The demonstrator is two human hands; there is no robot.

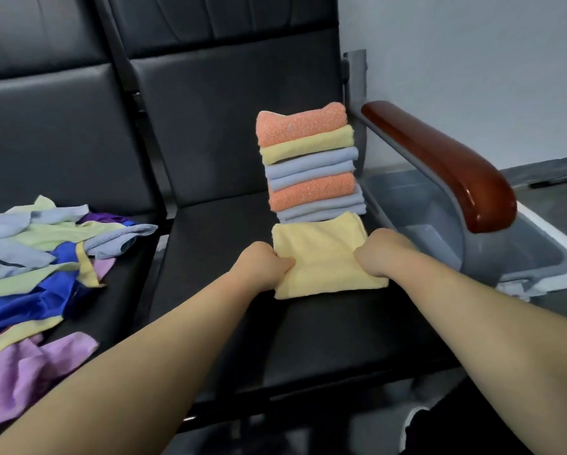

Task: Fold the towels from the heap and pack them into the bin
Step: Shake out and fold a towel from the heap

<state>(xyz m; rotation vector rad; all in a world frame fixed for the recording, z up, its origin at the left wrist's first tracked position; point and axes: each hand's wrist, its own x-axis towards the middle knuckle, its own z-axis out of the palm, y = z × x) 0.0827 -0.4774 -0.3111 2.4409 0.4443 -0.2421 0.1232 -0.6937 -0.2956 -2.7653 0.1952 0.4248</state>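
Black bench seat (216, 257) carries the yellow towel (324, 257), against the folded stack (308, 165). Left hand (265, 262) and right hand (382, 252) pinch its side edges, fingers curled; lifting both level should keep the fold square.

Two hands: left hand (267, 262), right hand (379, 254), each gripping the same one folded yellow towel (324, 257) at the near side. One stack (308, 165) of folded towels just beyond it, on the far side: two orange, one yellow, four blue-grey, possibly five, the lowest layers too close-packed to separate. Seven or eight in that stack. One heap (39, 257) of loose towels to the left, tangled, not countable piece by piece; five colours visible: blue-grey, pale green, deep blue, lilac, yellow. Two black seats: left seat (62, 152) under the heap, right seat (209, 224) under the stack. One grey bin (407, 198) at right. One brown armrest (439, 159) above it.
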